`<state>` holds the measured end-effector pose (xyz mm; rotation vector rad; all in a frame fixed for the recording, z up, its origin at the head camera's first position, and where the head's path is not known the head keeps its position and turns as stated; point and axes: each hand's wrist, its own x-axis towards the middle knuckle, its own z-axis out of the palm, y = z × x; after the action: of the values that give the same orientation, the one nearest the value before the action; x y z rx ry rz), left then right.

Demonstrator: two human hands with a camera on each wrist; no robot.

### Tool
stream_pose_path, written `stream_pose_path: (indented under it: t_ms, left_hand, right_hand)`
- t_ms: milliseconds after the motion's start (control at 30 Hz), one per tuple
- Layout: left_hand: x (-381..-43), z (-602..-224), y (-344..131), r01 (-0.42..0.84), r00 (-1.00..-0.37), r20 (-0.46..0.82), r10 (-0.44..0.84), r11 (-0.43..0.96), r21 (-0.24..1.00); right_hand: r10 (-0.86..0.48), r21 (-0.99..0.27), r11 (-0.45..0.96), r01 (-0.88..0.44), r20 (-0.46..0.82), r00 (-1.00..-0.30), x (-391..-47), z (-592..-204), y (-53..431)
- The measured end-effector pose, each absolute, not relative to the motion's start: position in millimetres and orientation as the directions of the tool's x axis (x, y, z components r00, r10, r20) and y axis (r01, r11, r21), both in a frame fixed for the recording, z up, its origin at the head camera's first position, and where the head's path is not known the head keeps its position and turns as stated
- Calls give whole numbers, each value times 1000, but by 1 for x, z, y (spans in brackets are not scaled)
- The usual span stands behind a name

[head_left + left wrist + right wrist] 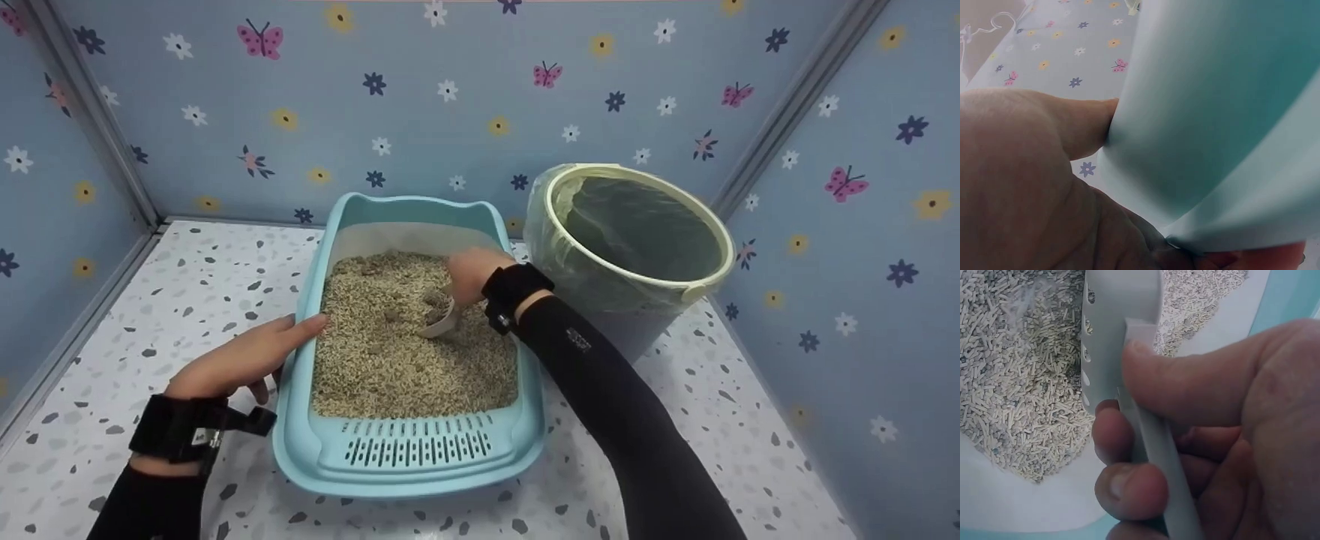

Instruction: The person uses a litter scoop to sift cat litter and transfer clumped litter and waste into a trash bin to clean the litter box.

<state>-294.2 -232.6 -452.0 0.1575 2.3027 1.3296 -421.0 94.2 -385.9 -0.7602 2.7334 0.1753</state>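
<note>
A blue litter box (300,420) full of pellet litter (390,367) stands on the speckled surface. My right hand (476,274) grips the handle of a pale slotted litter scoop (442,324) over the litter. In the right wrist view the thumb lies along the scoop's handle (1171,478) and the fingers curl round it. Darker clumps (436,301) sit in the scoop. At the box's left side, my left hand (240,356) holds the rim, thumb on top; in the left wrist view the fingers (1264,257) reach under the rim's edge.
To the right of the box stands a bin (637,277) with a cream rim and a clear plastic liner. Flower-patterned walls (420,97) close off the back and both sides. A slotted step (420,442) forms the box's near end.
</note>
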Motion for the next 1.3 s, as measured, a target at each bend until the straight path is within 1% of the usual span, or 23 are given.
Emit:
stream_pose_path:
  t_ms: [133, 367, 567, 767, 1033, 1300]
  left_hand:
    - [-295, -453, -234, -135, -882, -342, 324, 520, 843]
    - [-294, -450, -231, -139, -884, -343, 317, 522, 841]
    - [-293, -448, -230, -147, -889, -343, 303, 520, 841]
    - [-291, -450, -233, -144, -887, -339, 313, 511, 847]
    - [-291, -453, -234, -145, -887, -340, 311, 512, 847]
    - [-292, -452, -235, -141, -889, -335, 312, 509, 849]
  right_hand:
    - [-488, 30, 854, -519, -302, -819, -423, -388, 92]
    - [-534, -29, 831, -555, -321, -783, -436, -408, 87]
    - [-534, -53, 835, -548, -320, -782, -446, -419, 80]
    - [-557, -133, 826, -548, -346, -756, -446, -429, 71]
    - [-590, -200, 806, -557, -333, -735, -442, -437, 63]
    - [-578, -206, 816, -540, -290, -763, -441, -441, 59]
